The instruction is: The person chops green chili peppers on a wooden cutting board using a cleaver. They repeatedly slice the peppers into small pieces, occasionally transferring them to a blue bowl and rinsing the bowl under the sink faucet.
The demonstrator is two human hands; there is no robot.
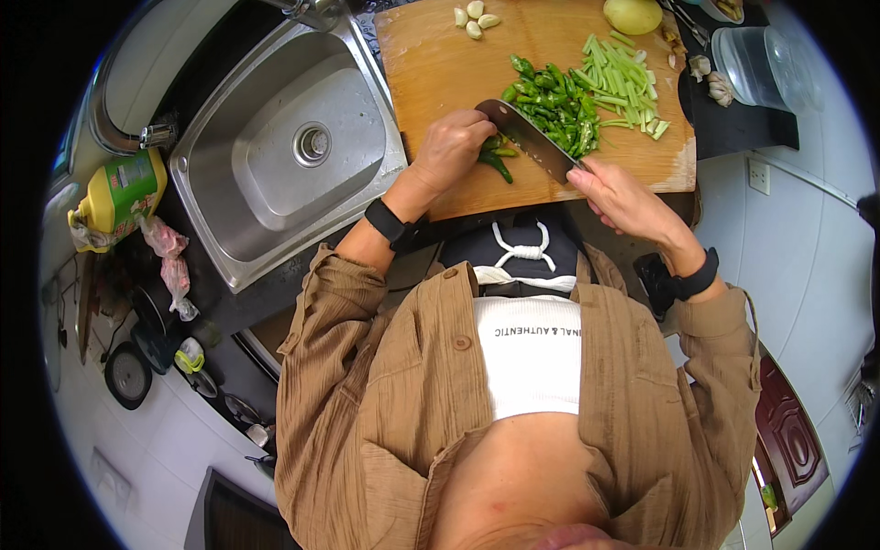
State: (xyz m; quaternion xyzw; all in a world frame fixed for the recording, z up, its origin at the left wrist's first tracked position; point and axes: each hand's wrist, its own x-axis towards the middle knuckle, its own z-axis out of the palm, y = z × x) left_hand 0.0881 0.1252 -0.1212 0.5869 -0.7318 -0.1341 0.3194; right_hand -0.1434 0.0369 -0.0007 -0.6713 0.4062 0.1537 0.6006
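Observation:
My right hand (619, 196) grips the handle of a cleaver (533, 141), its broad blade slanting over the wooden cutting board (440, 69). Curled fingers of my left hand (454, 141) rest on a few green chili peppers (496, 163) at the blade's far end; the fingers partly hide them. Just beyond the blade lies a heap of cut green peppers (557, 96). Cut celery stalks (622, 82) lie to its right. Several peeled garlic cloves (474, 19) sit near the board's far left part, and a peeled potato (632, 15) at the far right.
A steel sink (275, 165) adjoins the board on the left. A yellow bottle (120, 199) and tied plastic bags of meat (173, 265) stand and lie left of it. On the right are garlic bulbs (719, 89) and a clear plastic container (753, 67).

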